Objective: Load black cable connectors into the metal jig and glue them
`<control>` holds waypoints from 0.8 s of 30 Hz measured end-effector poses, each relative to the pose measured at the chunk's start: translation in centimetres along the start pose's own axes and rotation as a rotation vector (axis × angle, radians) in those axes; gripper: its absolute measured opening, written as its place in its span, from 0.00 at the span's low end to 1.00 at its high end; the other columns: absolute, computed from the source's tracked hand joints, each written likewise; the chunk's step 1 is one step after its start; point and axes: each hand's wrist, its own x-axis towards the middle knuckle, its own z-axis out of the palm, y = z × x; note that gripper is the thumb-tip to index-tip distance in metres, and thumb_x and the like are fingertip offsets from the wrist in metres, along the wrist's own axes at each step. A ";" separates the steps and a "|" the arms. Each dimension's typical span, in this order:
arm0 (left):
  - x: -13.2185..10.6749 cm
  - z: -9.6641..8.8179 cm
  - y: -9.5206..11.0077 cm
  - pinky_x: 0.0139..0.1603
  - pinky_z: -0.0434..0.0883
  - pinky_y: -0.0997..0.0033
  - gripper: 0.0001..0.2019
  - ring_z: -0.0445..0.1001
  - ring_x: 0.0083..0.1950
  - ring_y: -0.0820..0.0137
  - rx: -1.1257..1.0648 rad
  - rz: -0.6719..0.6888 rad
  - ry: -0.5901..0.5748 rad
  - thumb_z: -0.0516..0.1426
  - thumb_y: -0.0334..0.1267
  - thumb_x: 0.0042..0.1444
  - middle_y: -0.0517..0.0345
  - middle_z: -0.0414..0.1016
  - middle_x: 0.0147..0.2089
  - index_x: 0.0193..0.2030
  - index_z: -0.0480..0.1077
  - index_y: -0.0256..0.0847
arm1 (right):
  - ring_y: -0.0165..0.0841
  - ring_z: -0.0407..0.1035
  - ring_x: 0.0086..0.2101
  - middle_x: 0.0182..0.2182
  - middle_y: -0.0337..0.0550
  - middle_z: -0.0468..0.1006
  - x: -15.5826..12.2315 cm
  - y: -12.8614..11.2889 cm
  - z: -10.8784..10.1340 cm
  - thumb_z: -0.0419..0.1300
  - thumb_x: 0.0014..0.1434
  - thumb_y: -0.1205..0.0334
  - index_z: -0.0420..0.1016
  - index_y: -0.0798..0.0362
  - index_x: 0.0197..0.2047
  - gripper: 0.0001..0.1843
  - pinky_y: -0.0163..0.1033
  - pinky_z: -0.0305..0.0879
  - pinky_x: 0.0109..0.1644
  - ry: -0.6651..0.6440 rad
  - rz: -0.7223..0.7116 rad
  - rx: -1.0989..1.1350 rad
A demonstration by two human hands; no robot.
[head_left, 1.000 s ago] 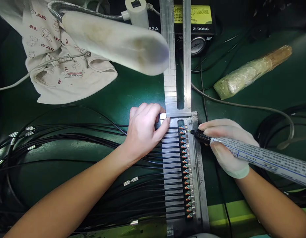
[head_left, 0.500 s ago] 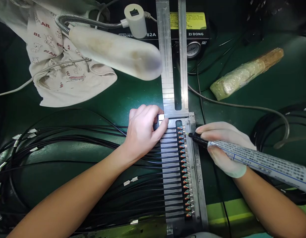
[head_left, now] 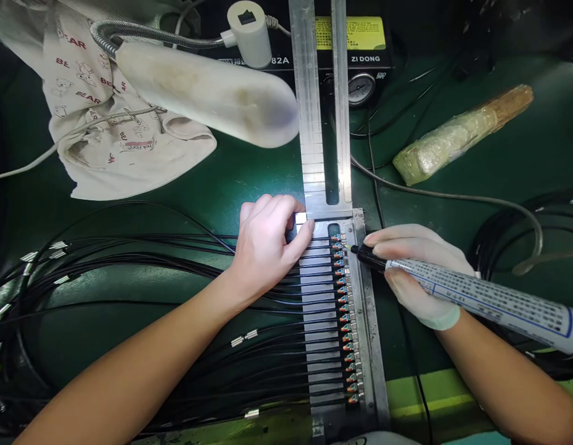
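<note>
A slotted metal fixture (head_left: 318,318) lies lengthwise in front of me, holding a row of black cables with small connectors (head_left: 344,299) along its right side. My bare left hand (head_left: 270,244) grips the fixture's upper left corner, thumb on top and fingers curled beside a small silver block (head_left: 300,218). In my right hand (head_left: 418,272), which wears a whitish glove, is a thick pen-shaped tool (head_left: 481,296) with printed text and a black nose. Its fine tip is at the connectors near the top of the row; whether it touches one I cannot tell.
A white lamp head (head_left: 212,93) on a flexible neck hangs at upper left, over a printed cloth (head_left: 138,164). Behind stands a black box with a gauge (head_left: 361,89). A wrapped bar (head_left: 462,136) lies at upper right. Cable bundles (head_left: 142,262) spread leftward.
The view has shifted very slightly. Both hands keep their places, and the pen-shaped tool's tip stays by the upper connectors.
</note>
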 end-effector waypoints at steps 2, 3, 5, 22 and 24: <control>0.0 0.0 0.0 0.45 0.58 0.64 0.08 0.68 0.38 0.65 0.001 0.001 -0.007 0.54 0.43 0.65 0.60 0.69 0.31 0.38 0.67 0.42 | 0.40 0.78 0.39 0.42 0.47 0.82 0.0 0.0 0.0 0.67 0.52 0.68 0.80 0.50 0.46 0.16 0.45 0.78 0.42 -0.001 -0.002 0.007; 0.0 -0.1 0.0 0.44 0.58 0.64 0.08 0.68 0.38 0.65 0.000 0.002 -0.008 0.54 0.43 0.65 0.60 0.69 0.31 0.38 0.67 0.42 | 0.40 0.78 0.39 0.42 0.47 0.82 0.0 0.1 -0.1 0.67 0.52 0.68 0.80 0.51 0.46 0.16 0.45 0.78 0.42 -0.004 -0.005 0.013; 0.0 -0.1 0.0 0.44 0.58 0.64 0.07 0.68 0.38 0.65 -0.002 0.005 -0.008 0.54 0.43 0.65 0.60 0.69 0.31 0.39 0.67 0.42 | 0.40 0.78 0.39 0.42 0.48 0.82 -0.1 0.1 -0.1 0.67 0.52 0.67 0.80 0.51 0.46 0.16 0.45 0.78 0.41 -0.006 -0.014 0.027; 0.0 -0.3 0.1 0.45 0.59 0.63 0.09 0.68 0.39 0.64 -0.010 0.000 -0.026 0.52 0.43 0.66 0.58 0.70 0.32 0.39 0.67 0.42 | 0.29 0.68 0.21 0.37 0.45 0.80 -0.6 1.1 0.5 0.60 0.60 0.57 0.80 0.50 0.39 0.09 0.36 0.64 0.18 0.236 0.303 0.480; 0.0 -0.5 0.2 0.44 0.58 0.63 0.09 0.68 0.39 0.64 -0.013 0.008 -0.023 0.52 0.43 0.66 0.58 0.69 0.32 0.39 0.68 0.42 | 0.26 0.64 0.18 0.36 0.44 0.79 -0.4 1.2 0.4 0.58 0.61 0.56 0.79 0.51 0.39 0.10 0.34 0.60 0.16 0.254 0.385 0.610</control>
